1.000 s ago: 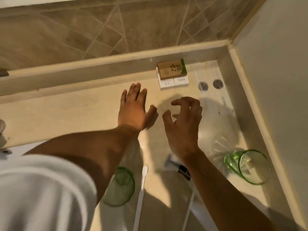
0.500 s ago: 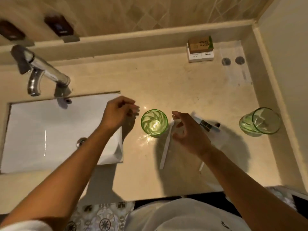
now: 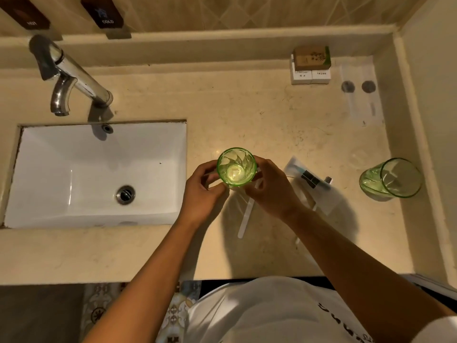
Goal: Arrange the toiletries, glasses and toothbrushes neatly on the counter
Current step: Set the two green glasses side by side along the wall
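An upright green glass [image 3: 236,167] stands on the beige counter [image 3: 272,115] just right of the sink. My left hand [image 3: 202,194] and my right hand [image 3: 269,189] wrap around its base from both sides. Under my right hand lies a white toothbrush [image 3: 246,216]. A second green glass [image 3: 390,179] stands at the right, tilted in this view. Between the glasses lies a clear packet with a toothbrush [image 3: 309,178]. Small toiletry boxes [image 3: 311,66] are stacked at the back wall.
The white sink [image 3: 99,174] and chrome tap [image 3: 71,75] fill the left side. A clear plastic sheet with two dark round caps [image 3: 358,86] lies in the back right corner. A wall closes the counter on the right.
The camera pulled back from the back corner to over the counter. Both hands came back from the counter's rear and closed around the green glass near the sink.
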The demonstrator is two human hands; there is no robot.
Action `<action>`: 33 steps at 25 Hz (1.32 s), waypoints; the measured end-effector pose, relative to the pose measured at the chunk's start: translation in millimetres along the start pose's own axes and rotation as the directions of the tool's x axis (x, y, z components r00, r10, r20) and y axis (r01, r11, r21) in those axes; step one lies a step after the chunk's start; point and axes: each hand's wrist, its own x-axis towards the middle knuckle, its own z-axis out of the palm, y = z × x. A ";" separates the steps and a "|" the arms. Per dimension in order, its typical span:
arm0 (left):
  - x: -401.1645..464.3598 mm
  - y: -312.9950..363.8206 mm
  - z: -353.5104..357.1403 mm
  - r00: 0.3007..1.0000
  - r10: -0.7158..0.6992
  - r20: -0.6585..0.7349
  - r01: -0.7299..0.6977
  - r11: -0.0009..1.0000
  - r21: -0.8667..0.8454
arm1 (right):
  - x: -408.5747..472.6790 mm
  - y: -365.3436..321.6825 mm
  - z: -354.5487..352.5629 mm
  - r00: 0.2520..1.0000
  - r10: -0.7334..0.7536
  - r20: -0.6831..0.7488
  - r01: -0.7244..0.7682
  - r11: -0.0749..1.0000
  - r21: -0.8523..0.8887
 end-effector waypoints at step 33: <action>256.1 57.0 103.7 0.992 0.125 0.030 -0.105 0.920 -0.377 | 235.3 42.4 -91.1 0.939 0.223 -0.263 -0.132 0.937 0.323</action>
